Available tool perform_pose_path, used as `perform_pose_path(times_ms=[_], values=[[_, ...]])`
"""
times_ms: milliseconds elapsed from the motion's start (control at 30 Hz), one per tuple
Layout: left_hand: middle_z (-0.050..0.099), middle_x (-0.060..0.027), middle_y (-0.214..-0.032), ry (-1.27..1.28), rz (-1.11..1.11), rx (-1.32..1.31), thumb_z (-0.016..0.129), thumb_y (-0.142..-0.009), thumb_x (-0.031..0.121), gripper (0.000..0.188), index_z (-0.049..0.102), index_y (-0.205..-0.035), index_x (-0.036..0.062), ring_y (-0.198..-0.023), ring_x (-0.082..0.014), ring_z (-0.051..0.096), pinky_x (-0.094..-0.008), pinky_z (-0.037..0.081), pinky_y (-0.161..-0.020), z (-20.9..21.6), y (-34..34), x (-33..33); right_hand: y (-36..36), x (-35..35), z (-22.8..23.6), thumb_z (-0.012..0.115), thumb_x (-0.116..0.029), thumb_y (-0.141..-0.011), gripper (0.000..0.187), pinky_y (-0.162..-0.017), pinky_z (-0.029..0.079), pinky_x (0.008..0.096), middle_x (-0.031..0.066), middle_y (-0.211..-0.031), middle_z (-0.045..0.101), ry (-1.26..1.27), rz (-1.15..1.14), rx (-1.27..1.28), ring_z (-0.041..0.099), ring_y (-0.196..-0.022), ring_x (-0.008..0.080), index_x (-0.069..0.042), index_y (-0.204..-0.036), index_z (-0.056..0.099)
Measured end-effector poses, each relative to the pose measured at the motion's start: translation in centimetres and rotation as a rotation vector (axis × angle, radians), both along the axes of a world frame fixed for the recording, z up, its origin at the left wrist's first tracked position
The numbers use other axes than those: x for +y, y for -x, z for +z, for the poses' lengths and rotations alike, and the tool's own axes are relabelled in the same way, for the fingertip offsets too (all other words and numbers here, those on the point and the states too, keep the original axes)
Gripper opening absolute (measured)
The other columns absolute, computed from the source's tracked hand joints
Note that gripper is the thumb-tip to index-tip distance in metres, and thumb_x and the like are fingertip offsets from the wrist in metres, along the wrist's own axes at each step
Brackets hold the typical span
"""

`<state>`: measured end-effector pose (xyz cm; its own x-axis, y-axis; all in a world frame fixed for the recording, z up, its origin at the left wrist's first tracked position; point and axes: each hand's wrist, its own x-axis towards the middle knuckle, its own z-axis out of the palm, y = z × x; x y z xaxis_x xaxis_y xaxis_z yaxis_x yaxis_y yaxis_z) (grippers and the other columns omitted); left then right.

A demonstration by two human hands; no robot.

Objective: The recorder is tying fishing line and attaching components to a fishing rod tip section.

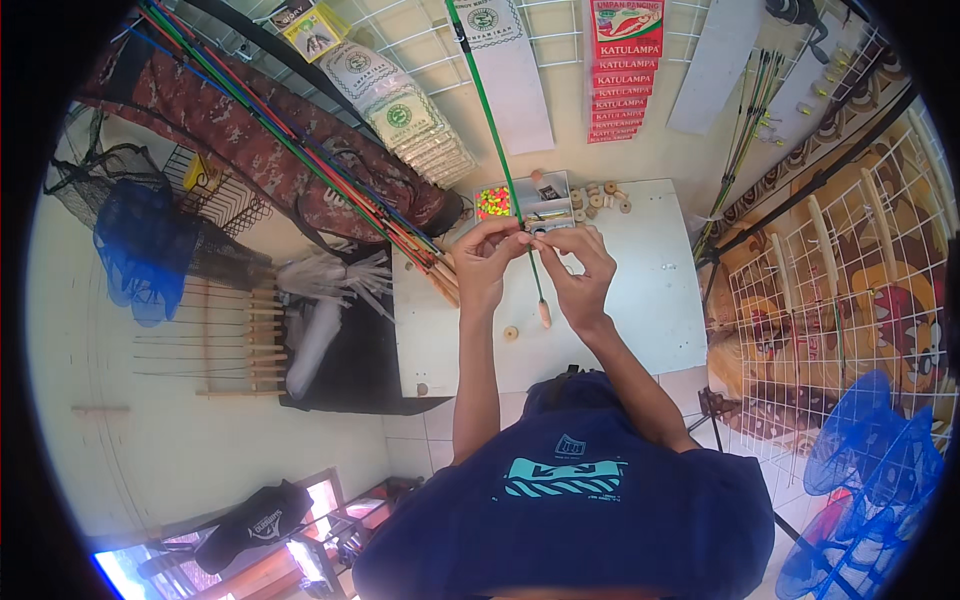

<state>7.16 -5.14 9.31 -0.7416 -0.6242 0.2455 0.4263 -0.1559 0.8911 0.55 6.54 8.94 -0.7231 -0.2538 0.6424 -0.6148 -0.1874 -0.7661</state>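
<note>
Over tabletop (450,350), slim green rod (496,131) with wooden handle (545,314)

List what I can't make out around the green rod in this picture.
Head view, cannot be made out:
1. What lies pinched between the left hand and right hand: hidden by their fingers.
2. The upper end of the green rod: cut off by the top edge.
3. The near side of the compartmented tray: partly covered by the hands.

A white table (645,300) stands on pale floor tiles (407,458) before a cream wall (568,140).
</note>
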Motion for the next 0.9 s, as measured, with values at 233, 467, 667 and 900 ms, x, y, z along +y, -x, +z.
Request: perform_pose_path(times_ms=[233, 467, 667, 900], values=[[0.065, -0.0106, -0.091, -0.003, -0.027, 0.001, 0.069, -0.079, -0.008, 0.019, 0.064, -0.097, -0.0064, -0.083, -0.019, 0.066, -0.0321, 0.059, -0.075, 0.12, 0.08, 0.15, -0.09, -0.1, -0.18, 0.074, -0.001, -0.075, 0.014, -0.064, 0.043, 0.0283, 0.0042, -0.084, 0.068, 0.017, -0.022, -0.014, 0.054, -0.07, 0.0162, -0.007, -0.088, 0.071], [0.065, -0.0114, -0.091, -0.018, -0.052, 0.006, 0.069, -0.079, -0.007, 0.018, 0.064, -0.096, -0.0064, -0.083, -0.0195, 0.066, -0.0324, 0.058, -0.075, 0.49, 0.14, 0.48, 0.06, -0.32, -0.82, 0.074, 0.002, -0.073, 0.017, -0.068, 0.043, 0.0304, 0.0054, -0.084, 0.068, 0.064, -0.057, 0.029, 0.059, -0.074, 0.019, -0.007, -0.087, 0.07], [0.066, -0.0118, -0.091, -0.009, -0.049, -0.016, 0.068, -0.079, -0.008, 0.018, 0.064, -0.096, -0.0058, -0.082, -0.0206, 0.067, -0.0319, 0.058, -0.074, 0.61, 0.18, 0.54, 0.08, -0.22, -0.77, 0.074, 0.003, -0.073, 0.018, -0.069, 0.043, 0.0309, 0.006, -0.085, 0.069, 0.052, -0.058, 0.046, 0.061, -0.076, 0.0195, -0.007, -0.088, 0.07], [0.066, -0.0123, -0.091, -0.011, -0.048, -0.015, 0.068, -0.079, -0.009, 0.018, 0.063, -0.096, -0.0055, -0.082, -0.0213, 0.068, -0.032, 0.058, -0.074, 0.4, 0.11, 0.44, -0.04, -0.33, -0.99, 0.075, 0.003, -0.073, 0.018, -0.068, 0.043, 0.0302, 0.0057, -0.085, 0.069, 0.066, -0.066, 0.048, 0.061, -0.074, 0.0186, -0.007, -0.087, 0.07]])
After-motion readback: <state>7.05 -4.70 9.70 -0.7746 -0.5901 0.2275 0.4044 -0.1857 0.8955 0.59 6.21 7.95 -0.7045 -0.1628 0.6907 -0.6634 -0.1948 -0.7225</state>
